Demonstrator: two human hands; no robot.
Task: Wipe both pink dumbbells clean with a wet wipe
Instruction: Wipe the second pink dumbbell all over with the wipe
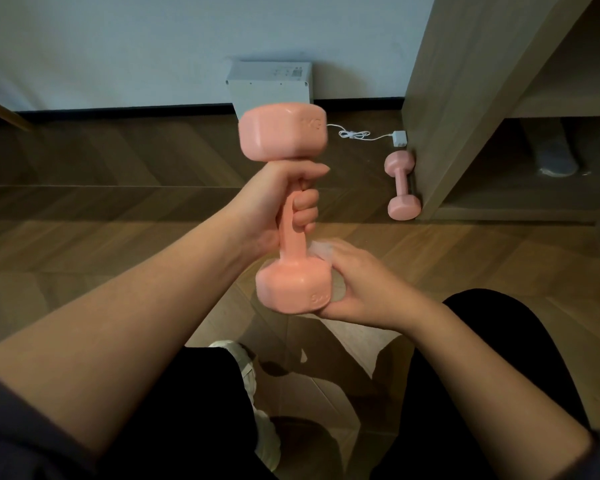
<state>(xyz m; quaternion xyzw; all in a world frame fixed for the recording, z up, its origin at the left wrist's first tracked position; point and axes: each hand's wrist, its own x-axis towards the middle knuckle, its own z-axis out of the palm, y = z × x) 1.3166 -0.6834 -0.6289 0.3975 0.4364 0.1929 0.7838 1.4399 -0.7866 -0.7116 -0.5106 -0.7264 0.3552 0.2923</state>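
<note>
The left hand [284,206] grips the upright dumbbell [286,209] by its handle, while the right hand [364,289], fingers pressing the wipe [321,251], cups its lower head.

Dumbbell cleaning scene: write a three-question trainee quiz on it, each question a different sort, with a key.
1. True or false: the left hand grips the handle of the held dumbbell.
2. Where is the wet wipe? A) on the floor B) under the right hand, against the lower head C) on the white box
3. Fill in: the second dumbbell lies on the ___, beside the wooden cabinet.

Key: 1 true; 2 B; 3 floor.
</note>
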